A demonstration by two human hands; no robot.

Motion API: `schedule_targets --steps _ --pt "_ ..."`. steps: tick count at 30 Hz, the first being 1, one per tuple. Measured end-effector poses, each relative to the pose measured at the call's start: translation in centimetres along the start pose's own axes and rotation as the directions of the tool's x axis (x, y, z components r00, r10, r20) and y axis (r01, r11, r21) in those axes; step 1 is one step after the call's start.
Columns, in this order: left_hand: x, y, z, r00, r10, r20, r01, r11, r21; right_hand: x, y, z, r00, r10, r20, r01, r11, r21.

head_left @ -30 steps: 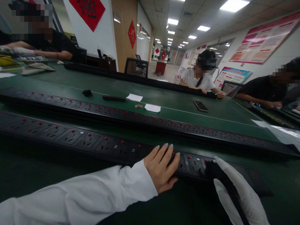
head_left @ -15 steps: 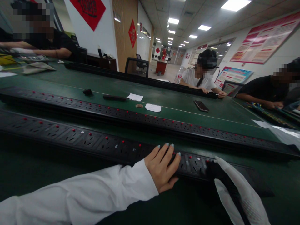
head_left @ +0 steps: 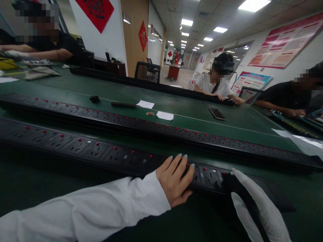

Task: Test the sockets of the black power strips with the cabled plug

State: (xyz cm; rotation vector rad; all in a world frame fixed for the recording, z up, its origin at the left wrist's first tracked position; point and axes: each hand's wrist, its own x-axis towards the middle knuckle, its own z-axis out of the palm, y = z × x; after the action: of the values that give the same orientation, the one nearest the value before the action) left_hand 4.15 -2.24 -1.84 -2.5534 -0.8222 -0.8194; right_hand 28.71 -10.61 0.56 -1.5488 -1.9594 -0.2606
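Head view, green table (head_left: 191,111), socket strips (head_left: 101,153), corridor (head_left: 176,67)

Two long black strips are laid lengthwise on the green desk (head_left: 75,90): the near power strip (head_left: 88,148) and, just beyond it, the far power strip (head_left: 151,129). Farther back, a phone (head_left: 216,114), paper slips (head_left: 165,116), a small ring (head_left: 149,113) and a black bar (head_left: 123,105) are seen lying apart.

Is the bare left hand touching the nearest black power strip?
Touching. The head view shows the left hand lying on top of the nearest power strip, with its fingers draped over the sockets.
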Motion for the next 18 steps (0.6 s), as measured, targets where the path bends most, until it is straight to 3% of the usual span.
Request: schedule_targets --steps 18 --pt "0.01 -0.04 -0.02 1.000 0.002 -0.001 -0.002 1.000 -0.006 -0.32 0.43 0.15 0.998 0.052 0.037 -0.052 0.999 0.009"
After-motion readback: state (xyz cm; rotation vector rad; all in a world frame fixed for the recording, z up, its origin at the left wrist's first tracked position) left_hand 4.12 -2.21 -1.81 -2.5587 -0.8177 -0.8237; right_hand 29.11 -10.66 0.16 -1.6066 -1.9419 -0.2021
